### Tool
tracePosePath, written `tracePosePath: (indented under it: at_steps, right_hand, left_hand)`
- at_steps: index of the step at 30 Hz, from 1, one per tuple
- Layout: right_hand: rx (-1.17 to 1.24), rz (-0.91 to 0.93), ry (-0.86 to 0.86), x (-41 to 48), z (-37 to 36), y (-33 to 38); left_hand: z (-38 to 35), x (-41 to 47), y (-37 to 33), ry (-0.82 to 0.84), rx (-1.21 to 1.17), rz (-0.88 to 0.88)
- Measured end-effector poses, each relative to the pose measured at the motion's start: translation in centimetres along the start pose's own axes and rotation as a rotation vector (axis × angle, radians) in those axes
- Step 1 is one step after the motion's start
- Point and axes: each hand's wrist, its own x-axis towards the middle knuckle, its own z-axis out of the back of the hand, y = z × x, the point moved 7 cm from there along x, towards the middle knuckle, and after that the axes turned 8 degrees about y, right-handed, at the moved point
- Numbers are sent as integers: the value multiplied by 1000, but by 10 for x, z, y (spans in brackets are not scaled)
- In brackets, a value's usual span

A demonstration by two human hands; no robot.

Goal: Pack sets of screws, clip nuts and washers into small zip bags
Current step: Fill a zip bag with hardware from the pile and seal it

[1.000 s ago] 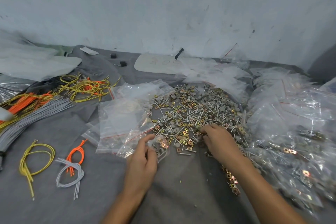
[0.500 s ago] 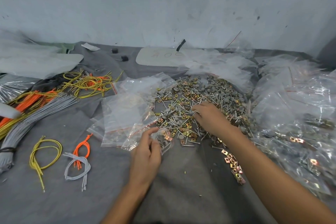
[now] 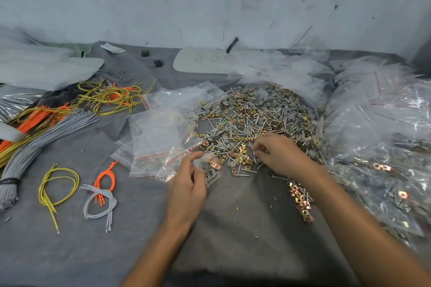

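Left hand [image 3: 186, 191], grip pinching a small zip bag [image 3: 211, 171], right hand [image 3: 281, 156], grip curled round screws [image 3: 256, 160] at the near edge of the hardware heap [image 3: 256, 112], grey worktop [image 3: 140, 240].

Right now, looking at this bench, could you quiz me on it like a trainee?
1. True or false: the left hand holds a small zip bag with parts already inside.
2. The right hand has its fingers in: A) the loose pile of screws, clip nuts and washers; B) the grey cable bundle; C) the filled bags.
3. What colour is the leftmost cable loop of the three small ones at the front?
Key: 1 true; 2 A; 3 yellow.
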Motion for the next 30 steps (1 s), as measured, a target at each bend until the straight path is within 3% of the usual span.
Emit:
tracePosePath:
  at_steps: [9, 16, 30]
  right_hand:
    - [-85, 80, 53, -19, -8, 2]
    - [-109, 83, 0, -22, -14, 7]
    - [-166, -13, 30, -11, -6, 10]
  left_hand:
    - [0, -1, -1, 3, -1, -6]
    - [-1, 0, 1, 3, -2, -8]
    - [-3, 3, 0, 14, 39, -15]
